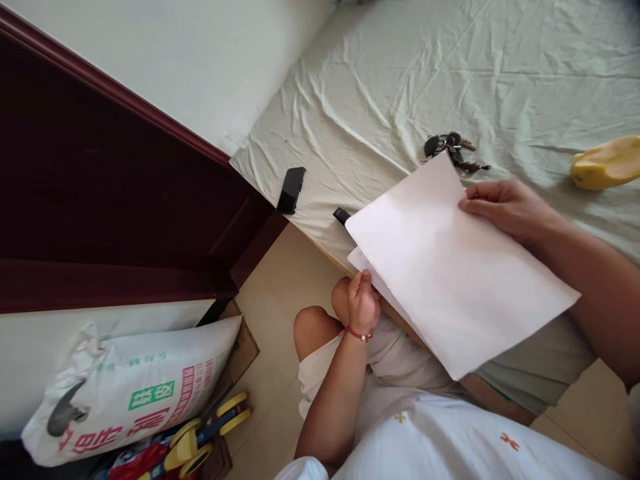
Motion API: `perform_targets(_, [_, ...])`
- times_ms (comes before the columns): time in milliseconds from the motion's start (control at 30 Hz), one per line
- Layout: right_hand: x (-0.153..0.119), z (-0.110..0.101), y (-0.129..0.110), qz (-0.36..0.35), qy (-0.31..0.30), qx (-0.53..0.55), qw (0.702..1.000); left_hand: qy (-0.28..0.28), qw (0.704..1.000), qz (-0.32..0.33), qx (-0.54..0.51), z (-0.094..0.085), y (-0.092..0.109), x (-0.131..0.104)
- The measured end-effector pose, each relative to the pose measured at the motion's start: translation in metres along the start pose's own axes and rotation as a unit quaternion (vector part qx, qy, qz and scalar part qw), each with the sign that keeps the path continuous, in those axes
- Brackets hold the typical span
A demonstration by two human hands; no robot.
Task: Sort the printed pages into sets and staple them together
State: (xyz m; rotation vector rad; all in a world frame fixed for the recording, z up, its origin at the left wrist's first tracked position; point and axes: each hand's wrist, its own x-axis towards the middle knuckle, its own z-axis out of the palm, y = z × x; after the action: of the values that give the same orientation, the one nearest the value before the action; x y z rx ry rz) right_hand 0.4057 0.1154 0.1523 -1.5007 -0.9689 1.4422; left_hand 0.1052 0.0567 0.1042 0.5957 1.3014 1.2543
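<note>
A large white sheet of paper (450, 267) is held up over the bed's edge and my lap. My right hand (510, 210) pinches its far right edge between thumb and fingers. Below and to the left, my left hand (364, 303), with a red bracelet at the wrist, closes on a second white sheet (359, 259) that shows partly from under the first. Most of that lower sheet is hidden. Just past the paper's far corner lies a bunch of keys (450, 148). A small black object (341, 215) sticks out beside the near left corner; its kind I cannot tell.
On the pale green bed sheet (380, 100) lie a black phone (291, 190) at the left edge and a yellow object (606, 162) at the right. A printed white sack (145, 380) and a yellow-wheeled toy (200, 440) stand on the floor. A dark red door (110, 173) is at left.
</note>
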Motion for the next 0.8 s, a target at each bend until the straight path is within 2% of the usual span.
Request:
perform_targets(100, [0.004, 0.001, 0.005, -0.033, -0.025, -0.127, 0.991, -0.011, 1.0, 0.005, 0.004, -0.002, 0.001, 0.001])
perform_targets(167, [0.007, -0.001, 0.009, -0.062, -0.039, -0.152, 0.986, -0.013, 1.0, 0.005, -0.002, -0.003, 0.001, 0.002])
perform_targets(367, [0.011, -0.008, 0.016, -0.072, -0.066, -0.134, 0.986, -0.029, 0.999, 0.002, -0.016, -0.004, 0.0, 0.006])
perform_targets(567, [0.009, -0.004, 0.016, -0.07, -0.105, -0.114, 0.985, -0.043, 0.999, 0.008, -0.018, -0.006, -0.004, 0.008])
perform_targets(800, [0.008, -0.001, 0.02, -0.046, -0.099, -0.104, 0.989, -0.04, 0.999, 0.021, 0.022, -0.007, -0.005, 0.008])
